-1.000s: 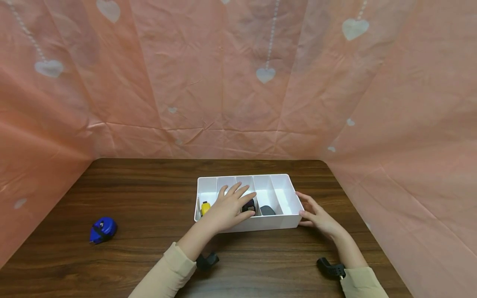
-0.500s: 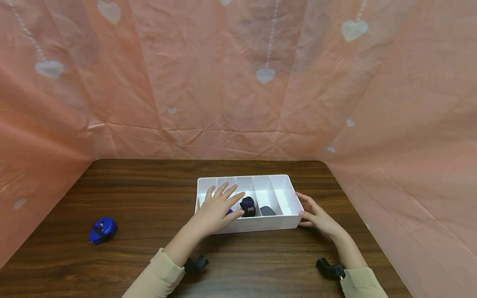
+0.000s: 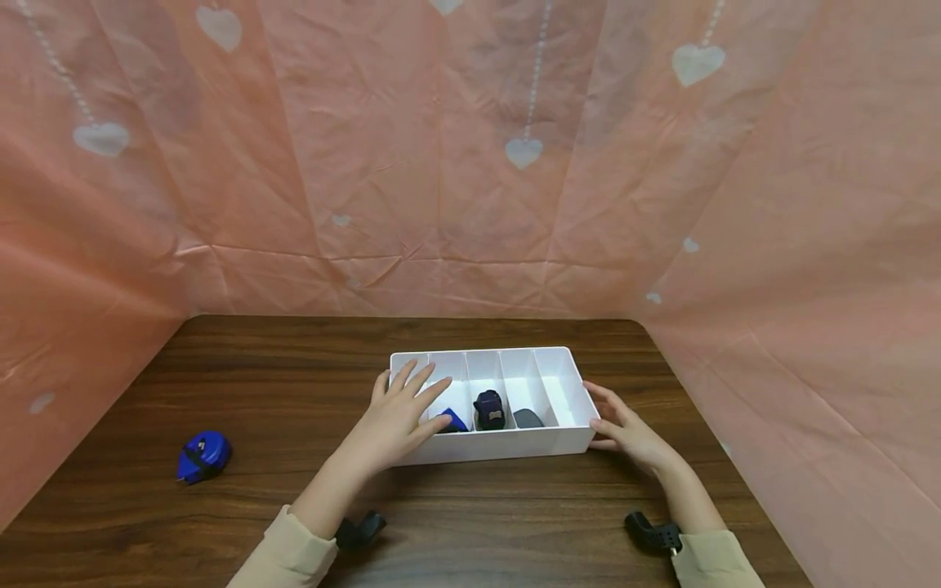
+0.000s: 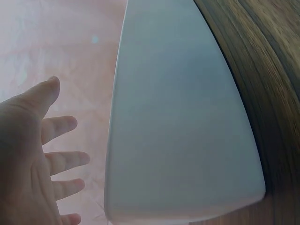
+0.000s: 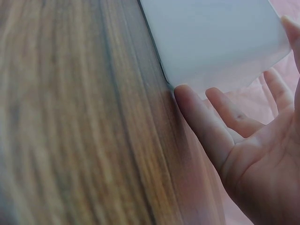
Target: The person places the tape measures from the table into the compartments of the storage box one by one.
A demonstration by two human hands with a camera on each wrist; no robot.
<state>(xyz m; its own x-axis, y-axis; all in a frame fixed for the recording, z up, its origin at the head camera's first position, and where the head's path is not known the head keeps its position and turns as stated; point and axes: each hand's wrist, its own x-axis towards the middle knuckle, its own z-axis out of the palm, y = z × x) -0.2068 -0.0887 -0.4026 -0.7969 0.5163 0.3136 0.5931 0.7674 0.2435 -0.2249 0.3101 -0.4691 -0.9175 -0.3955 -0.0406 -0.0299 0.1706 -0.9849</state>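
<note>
A white box with several compartments [image 3: 497, 445] stands on the table. My left hand [image 3: 397, 416] spreads its fingers over the box's left end and holds nothing. In the left wrist view its fingers stand apart beside the white side wall. My right hand [image 3: 632, 434] rests its fingertips against the right end, thumb near the front corner. Inside lie a blue piece [image 3: 454, 420], a bulky dark navy thing [image 3: 489, 410] and a flat grey piece [image 3: 528, 418], each in its own compartment. The left hand hides most of the leftmost compartment.
A blue teardrop-shaped case with a dark band [image 3: 203, 456] lies on the left of the brown wooden table [image 3: 294, 351]. Pink cloth [image 3: 441, 204] with white hearts hangs around the back and sides. Each wrist wears a black camera mount [image 3: 653, 532].
My left hand has moved left across the box, uncovering the dark navy thing and the blue piece and covering the yellow thing. The right hand and the box have stayed in place.
</note>
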